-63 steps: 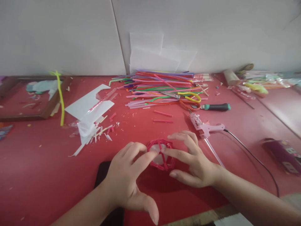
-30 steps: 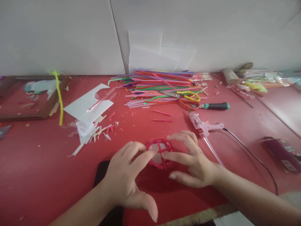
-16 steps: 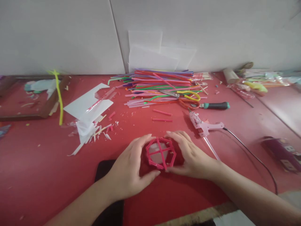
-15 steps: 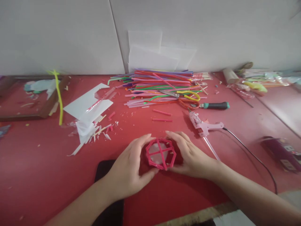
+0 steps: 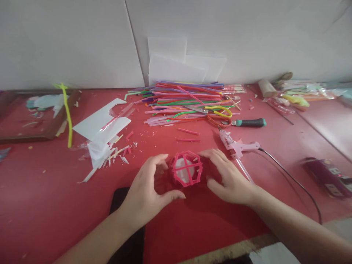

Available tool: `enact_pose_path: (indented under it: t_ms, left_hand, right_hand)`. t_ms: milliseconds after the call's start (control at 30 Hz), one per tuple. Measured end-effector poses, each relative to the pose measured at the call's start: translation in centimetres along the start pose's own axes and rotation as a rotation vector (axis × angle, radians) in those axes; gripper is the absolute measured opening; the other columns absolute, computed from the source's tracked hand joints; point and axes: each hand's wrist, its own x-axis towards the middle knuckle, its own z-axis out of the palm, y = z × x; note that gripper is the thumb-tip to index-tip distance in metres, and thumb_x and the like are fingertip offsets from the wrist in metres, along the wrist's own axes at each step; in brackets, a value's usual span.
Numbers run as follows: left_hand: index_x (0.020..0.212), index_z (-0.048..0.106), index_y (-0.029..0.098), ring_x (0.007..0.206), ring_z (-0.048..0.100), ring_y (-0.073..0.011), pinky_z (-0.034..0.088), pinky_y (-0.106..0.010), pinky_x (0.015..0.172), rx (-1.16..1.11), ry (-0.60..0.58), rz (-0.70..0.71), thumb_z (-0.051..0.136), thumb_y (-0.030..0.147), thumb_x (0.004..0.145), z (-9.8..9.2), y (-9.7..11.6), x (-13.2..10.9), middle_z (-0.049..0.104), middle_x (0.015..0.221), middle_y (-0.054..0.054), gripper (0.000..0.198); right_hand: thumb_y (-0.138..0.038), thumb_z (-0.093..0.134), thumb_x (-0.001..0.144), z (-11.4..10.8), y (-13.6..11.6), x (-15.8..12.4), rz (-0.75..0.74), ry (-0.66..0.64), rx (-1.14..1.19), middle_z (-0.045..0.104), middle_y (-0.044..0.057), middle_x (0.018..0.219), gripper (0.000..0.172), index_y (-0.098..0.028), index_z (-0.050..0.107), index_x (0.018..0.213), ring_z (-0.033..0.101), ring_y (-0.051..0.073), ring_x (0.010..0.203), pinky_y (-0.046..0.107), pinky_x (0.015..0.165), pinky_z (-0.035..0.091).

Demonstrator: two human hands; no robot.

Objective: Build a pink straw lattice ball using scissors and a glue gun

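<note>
On tabletop [image 5: 176, 234], pink frame [image 5: 187, 167], crossbars [image 5: 181, 168] upward

Below the left hand [image 5: 145, 192], its forearm [image 5: 110, 233] partly hides a black slab [image 5: 133, 245]; right of the right hand [image 5: 229, 179], a purple block [image 5: 323, 174] is blurred.

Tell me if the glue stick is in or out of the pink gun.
In: the clear glue stick juts from the back of the pink gun, opposite the nozzle. Its depth is hidden.
</note>
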Motion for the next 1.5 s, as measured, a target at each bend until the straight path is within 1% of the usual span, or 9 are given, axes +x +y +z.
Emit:
enact_pose_path:
  t_ms: [100, 167, 233, 367, 533, 667, 1200, 1333, 1500]
  left_hand:
    - [0.139, 0.040, 0.023, 0.114, 0.067, -0.0325, 0.058, -0.053, 0.097, -0.004, -0.003, 0.002, 0.081, 0.064, 0.067, 0.2, -0.4, -0.1, 0.063, 0.126, -0.015, 0.092]
    - [0.148, 0.031, 0.026, 0.127, 0.060, -0.0351, 0.054, -0.055, 0.102, 0.006, -0.080, 0.014, 0.081, 0.062, 0.068, 0.2, -0.6, -0.1, 0.055, 0.142, -0.017, 0.101]
    - [0.152, 0.026, 0.029, 0.133, 0.056, -0.0356, 0.052, -0.056, 0.105, 0.031, -0.144, 0.039, 0.080, 0.058, 0.072, 0.1, -0.6, -0.1, 0.051, 0.149, -0.016, 0.100]
    - [0.147, 0.034, 0.029, 0.125, 0.063, -0.0325, 0.057, -0.051, 0.100, 0.033, -0.140, 0.055, 0.077, 0.048, 0.080, 0.1, -0.4, -0.1, 0.059, 0.142, -0.013, 0.082]
    - [0.142, 0.040, 0.025, 0.124, 0.063, -0.0307, 0.055, -0.050, 0.102, 0.052, -0.049, 0.166, 0.076, 0.033, 0.082, -0.2, -0.1, -0.1, 0.062, 0.137, -0.014, 0.070]
    - [0.144, 0.038, 0.025, 0.126, 0.060, -0.0298, 0.053, -0.049, 0.104, 0.022, -0.012, 0.289, 0.073, 0.031, 0.085, -0.3, -0.3, -0.1, 0.061, 0.137, -0.014, 0.069]
    - [0.145, 0.037, 0.028, 0.127, 0.059, -0.0296, 0.052, -0.049, 0.107, -0.012, -0.026, 0.250, 0.078, 0.034, 0.082, -0.1, -0.6, -0.4, 0.060, 0.139, -0.013, 0.075]
    - [0.149, 0.032, 0.034, 0.131, 0.057, -0.0297, 0.049, -0.050, 0.111, -0.167, -0.062, 0.218, 0.078, 0.029, 0.082, 0.2, -0.8, -0.6, 0.054, 0.146, -0.012, 0.081]
    - [0.146, 0.038, 0.040, 0.134, 0.055, -0.0259, 0.053, -0.041, 0.109, -0.441, -0.060, 0.134, 0.075, 0.023, 0.085, 0.5, -1.0, -0.5, 0.053, 0.147, -0.008, 0.073]
  right_hand:
    - [-0.023, 0.064, 0.080, -0.1, -0.8, 0.0, -0.045, -0.108, 0.014, 0.052, 0.018, 0.138, 0.078, -0.014, 0.029, 0.150, 0.049, 0.032, 0.127, 0.055, 0.105, 0.046]
    - [-0.035, 0.069, 0.083, 0.2, -1.1, 0.1, -0.034, -0.128, 0.013, 0.052, 0.019, 0.138, 0.081, -0.016, 0.029, 0.151, 0.049, 0.033, 0.127, 0.056, 0.103, 0.047]
    - [-0.040, 0.071, 0.085, 0.5, -1.1, 0.2, -0.026, -0.115, 0.029, 0.057, 0.018, 0.132, 0.075, -0.018, 0.035, 0.147, 0.054, 0.032, 0.122, 0.055, 0.100, 0.050]
    - [-0.034, 0.067, 0.088, 1.1, -1.1, 0.4, -0.079, -0.045, 0.055, 0.062, 0.016, 0.123, 0.056, -0.019, 0.045, 0.136, 0.060, 0.030, 0.112, 0.051, 0.095, 0.054]
    - [-0.026, 0.066, 0.086, 1.2, -1.3, 0.3, -0.200, 0.117, 0.009, 0.061, 0.018, 0.122, 0.057, -0.016, 0.044, 0.137, 0.061, 0.029, 0.113, 0.048, 0.093, 0.056]
    - [-0.025, 0.065, 0.086, 1.1, -1.4, 0.2, -0.223, 0.167, 0.019, 0.060, 0.017, 0.121, 0.054, -0.015, 0.045, 0.135, 0.062, 0.027, 0.114, 0.040, 0.090, 0.060]
    - [-0.025, 0.066, 0.085, 1.0, -1.4, 0.2, -0.255, 0.180, 0.024, 0.063, 0.018, 0.116, 0.053, -0.009, 0.049, 0.133, 0.063, 0.025, 0.112, 0.036, 0.093, 0.060]
    - [-0.030, 0.070, 0.085, 1.1, -1.0, 0.2, -0.237, 0.174, 0.057, 0.064, 0.017, 0.113, 0.049, -0.012, 0.052, 0.127, 0.066, 0.025, 0.106, 0.036, 0.089, 0.061]
    - [-0.028, 0.066, 0.091, 1.1, -0.5, 0.2, -0.182, 0.209, 0.066, 0.068, 0.013, 0.104, 0.026, -0.017, 0.060, 0.114, 0.069, 0.021, 0.095, 0.031, 0.080, 0.062]
